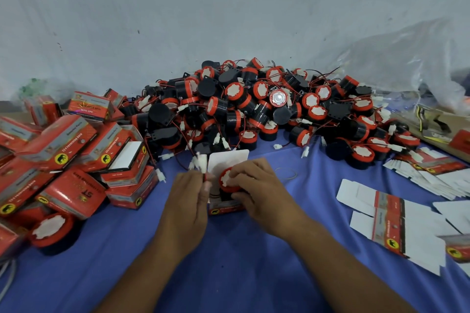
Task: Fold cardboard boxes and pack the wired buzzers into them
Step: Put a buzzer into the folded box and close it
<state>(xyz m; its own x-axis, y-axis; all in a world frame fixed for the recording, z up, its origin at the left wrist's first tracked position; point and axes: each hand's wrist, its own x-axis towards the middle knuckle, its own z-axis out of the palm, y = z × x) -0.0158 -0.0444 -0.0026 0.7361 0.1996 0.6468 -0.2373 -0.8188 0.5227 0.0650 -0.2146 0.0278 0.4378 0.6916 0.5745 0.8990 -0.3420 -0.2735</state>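
Head: buzzer (224,183) at open box (225,209) rim

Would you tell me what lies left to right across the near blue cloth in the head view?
Heap of folded red cardboard boxes, left hand, right hand, flat unfolded white-and-red cardboard blanks.

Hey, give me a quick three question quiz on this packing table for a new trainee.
1. True or false: the right hand grips a buzzer at the mouth of the open box.
2. What does the left hand pinch? A the buzzer's wires; B a pen; C a tape roll.
3. Fill in: the flat unfolded boxes lie on the person's ____ side.
Key: 1 true; 2 A; 3 right.
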